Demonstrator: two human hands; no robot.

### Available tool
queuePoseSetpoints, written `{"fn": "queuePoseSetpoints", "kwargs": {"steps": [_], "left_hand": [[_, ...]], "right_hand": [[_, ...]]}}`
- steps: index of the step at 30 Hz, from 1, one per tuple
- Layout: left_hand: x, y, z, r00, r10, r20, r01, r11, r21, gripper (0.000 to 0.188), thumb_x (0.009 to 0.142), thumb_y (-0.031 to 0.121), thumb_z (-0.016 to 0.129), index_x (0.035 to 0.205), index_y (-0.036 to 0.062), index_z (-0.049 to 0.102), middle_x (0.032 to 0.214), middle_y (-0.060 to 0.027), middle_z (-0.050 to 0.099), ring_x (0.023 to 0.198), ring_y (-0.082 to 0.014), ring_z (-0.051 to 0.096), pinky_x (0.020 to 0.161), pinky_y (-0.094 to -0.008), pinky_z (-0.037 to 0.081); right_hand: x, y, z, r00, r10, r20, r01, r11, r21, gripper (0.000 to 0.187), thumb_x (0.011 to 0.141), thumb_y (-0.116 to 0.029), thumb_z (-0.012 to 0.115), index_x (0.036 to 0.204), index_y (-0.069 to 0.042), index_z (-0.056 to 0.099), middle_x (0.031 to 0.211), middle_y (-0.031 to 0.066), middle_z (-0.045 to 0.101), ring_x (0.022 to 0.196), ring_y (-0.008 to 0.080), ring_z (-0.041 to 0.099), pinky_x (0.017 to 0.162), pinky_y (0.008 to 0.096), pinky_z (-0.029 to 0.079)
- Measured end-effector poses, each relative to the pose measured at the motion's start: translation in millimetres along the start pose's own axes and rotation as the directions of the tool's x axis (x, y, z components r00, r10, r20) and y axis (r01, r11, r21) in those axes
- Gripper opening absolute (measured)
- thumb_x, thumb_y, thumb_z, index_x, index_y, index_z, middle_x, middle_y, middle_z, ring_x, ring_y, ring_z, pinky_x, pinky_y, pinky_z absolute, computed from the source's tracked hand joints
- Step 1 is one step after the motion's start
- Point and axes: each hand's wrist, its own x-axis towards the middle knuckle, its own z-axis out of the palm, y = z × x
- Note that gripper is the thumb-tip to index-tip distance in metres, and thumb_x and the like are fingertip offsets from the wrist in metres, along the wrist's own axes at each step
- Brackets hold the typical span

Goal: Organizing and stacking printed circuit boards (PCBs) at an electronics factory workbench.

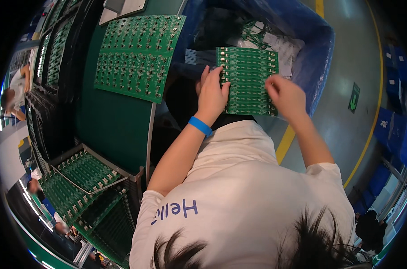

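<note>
A green circuit board panel (pixel 248 80) with rows of small parts is held up over my lap, its face toward me. My left hand (pixel 212 92) grips its left edge, thumb lying on the face. At the right edge, my right hand (pixel 285 95) is closed in a pinch, its fingertips against the components there. Whether a small loose piece sits in that pinch is hidden. A blue band (pixel 200 126) circles my left wrist. To the left, two joined sections of a larger green panel (pixel 134 56) lie on the green tabletop (pixel 113 121).
Beyond the held panel stands a bin with a blue plastic liner (pixel 318 45), containing paper and green strips. Racks of green boards (pixel 84 172) stand at lower left, with more upright racks (pixel 55 54) farther up. Yellow lines mark the grey floor (pixel 342 58) at right.
</note>
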Motion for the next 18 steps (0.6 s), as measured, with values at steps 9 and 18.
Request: {"fn": "queuePoseSetpoints", "kwargs": {"steps": [9, 18], "left_hand": [[-7, -1, 8, 0.999, 0.046, -0.004, -0.045, 0.984, 0.174, 0.045, 0.079, 0.021, 0.057, 0.119, 0.0053, 0.044, 0.123, -0.0133, 0.046, 0.124, -0.0307, 0.031, 0.096, -0.057, 0.024], [-7, -4, 5, 0.998, 0.067, -0.017, -0.063, 0.985, 0.159, 0.045, 0.079, 0.022, 0.057, 0.119, 0.0052, 0.044, 0.122, -0.0128, 0.046, 0.123, -0.029, 0.032, 0.095, -0.0583, 0.025]], "right_hand": [[97, -21, 53, 0.89, -0.426, -0.164, 0.448, 0.883, 0.136, 0.011, 0.073, -0.017, 0.062, 0.083, -0.012, 0.063, 0.087, 0.0017, 0.06, 0.082, 0.0223, 0.058, 0.069, 0.0326, 0.047], [108, -32, 66, 0.852, -0.502, -0.148, 0.508, 0.861, 0.005, 0.011, 0.072, -0.014, 0.064, 0.082, -0.008, 0.064, 0.084, 0.0053, 0.058, 0.079, 0.0245, 0.058, 0.068, 0.0339, 0.048]]}}
